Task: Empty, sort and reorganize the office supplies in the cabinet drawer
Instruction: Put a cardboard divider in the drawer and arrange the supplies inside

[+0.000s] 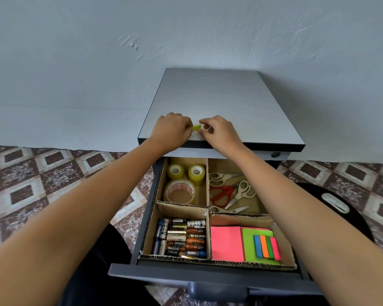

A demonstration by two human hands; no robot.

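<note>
The drawer (208,278) stands pulled out, and it already looks sorted. Cardboard dividers (207,184) split it into four compartments. Tape rolls (180,192) sit in the back left corner and scissors (229,191) in the back right. Batteries (181,237) lie in rows in the front left corner, and sticky notes (227,242) with coloured page flags (266,247) fill the front right.

Both hands are up on the cabinet top (221,96), close to the middle of its front edge. Between them is a small yellow piece (196,128), too small to identify. The left hand (171,131) has its fingers curled against one end of it. The right hand (220,133) pinches the other end with bent fingers (205,124). The piece sits at or just above the cabinet top, and contact cannot be judged.

Emptying and sorting appear finished. What seems left is dealing with this last piece and then closing the drawer.
</note>
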